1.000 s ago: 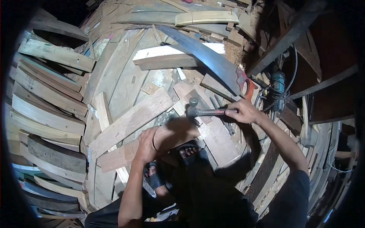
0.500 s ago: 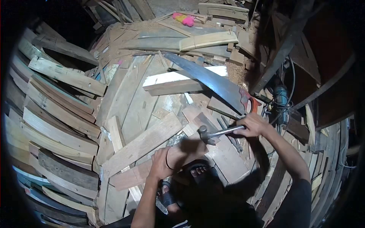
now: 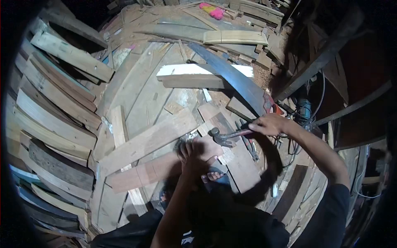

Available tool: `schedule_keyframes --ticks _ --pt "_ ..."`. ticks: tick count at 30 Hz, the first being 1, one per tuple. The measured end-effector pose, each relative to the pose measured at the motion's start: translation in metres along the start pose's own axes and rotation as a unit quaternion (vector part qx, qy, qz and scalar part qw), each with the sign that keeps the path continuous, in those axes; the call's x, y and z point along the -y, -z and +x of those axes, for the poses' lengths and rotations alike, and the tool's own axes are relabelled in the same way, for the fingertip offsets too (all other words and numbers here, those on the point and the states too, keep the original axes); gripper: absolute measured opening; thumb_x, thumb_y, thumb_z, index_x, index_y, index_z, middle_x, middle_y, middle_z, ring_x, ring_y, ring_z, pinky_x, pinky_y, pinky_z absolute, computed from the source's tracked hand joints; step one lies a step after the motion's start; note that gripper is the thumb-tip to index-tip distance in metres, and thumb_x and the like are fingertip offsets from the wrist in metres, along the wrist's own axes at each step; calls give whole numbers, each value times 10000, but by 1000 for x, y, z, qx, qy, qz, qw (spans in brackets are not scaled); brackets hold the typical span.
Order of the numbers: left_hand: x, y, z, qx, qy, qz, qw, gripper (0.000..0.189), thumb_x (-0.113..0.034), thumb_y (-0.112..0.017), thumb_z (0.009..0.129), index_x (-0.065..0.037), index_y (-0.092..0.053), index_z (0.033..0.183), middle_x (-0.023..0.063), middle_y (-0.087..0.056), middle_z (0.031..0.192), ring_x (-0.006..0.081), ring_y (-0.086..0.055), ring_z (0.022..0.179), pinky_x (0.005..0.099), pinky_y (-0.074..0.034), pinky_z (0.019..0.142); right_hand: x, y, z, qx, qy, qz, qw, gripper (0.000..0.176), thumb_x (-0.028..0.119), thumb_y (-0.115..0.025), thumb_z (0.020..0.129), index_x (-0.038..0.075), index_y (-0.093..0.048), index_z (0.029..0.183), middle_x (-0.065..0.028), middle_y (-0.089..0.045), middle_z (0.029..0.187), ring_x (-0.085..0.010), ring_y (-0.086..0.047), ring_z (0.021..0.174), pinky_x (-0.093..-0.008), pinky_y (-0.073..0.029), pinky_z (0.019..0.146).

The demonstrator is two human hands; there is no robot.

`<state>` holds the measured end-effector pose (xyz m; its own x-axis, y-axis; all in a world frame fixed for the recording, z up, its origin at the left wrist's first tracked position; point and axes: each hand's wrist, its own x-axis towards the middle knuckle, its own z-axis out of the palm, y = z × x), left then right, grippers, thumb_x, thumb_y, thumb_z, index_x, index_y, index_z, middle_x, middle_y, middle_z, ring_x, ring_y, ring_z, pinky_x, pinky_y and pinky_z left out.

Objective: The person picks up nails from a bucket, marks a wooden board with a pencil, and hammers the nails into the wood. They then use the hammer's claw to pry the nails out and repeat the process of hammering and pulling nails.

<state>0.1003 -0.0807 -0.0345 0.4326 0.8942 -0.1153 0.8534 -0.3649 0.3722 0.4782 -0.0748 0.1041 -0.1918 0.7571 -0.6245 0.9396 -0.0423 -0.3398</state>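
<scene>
Head view: your half-open left hand (image 3: 191, 159) shifted toward 3 o'clock, apparently bracing board (image 3: 144, 172) nearer hammer (image 3: 222, 136) clenched in right hand (image 3: 271, 124).

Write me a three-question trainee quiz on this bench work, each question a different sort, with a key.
1. Name the tool gripped by the right hand.
2. True or false: the long, blue-grey handsaw blade crosses over the white-topped wooden block.
3. The left hand rests on: A) a reddish-brown wooden plank; B) the handsaw blade; C) a pink cloth.

Key: 1. A steel-headed claw hammer. 2. True. 3. A.
</scene>
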Motion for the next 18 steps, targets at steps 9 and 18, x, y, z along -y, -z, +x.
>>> schedule_keyframes --ticks 9,18 --pt "2 -9 17 59 128 -140 980 1627 -740 -899 670 108 86 1649 385 144 1722 623 133 1589 830 -67 1205 35 24 23 181 -120 -48 975 1107 922 -307 975 -64 -705 1281 -267 -737 1217 -424 -689 1173 -541 -527 1020" --pt "-31 22 19 149 213 -148 954 1657 -746 -871 696 134 162 1646 351 207 1747 546 249 1601 741 95 1244 78 56 21 177 -96 -138 970 1030 850 -270 1037 -51 -766 977 -260 -771 989 -442 -755 1014 -639 -470 1040"
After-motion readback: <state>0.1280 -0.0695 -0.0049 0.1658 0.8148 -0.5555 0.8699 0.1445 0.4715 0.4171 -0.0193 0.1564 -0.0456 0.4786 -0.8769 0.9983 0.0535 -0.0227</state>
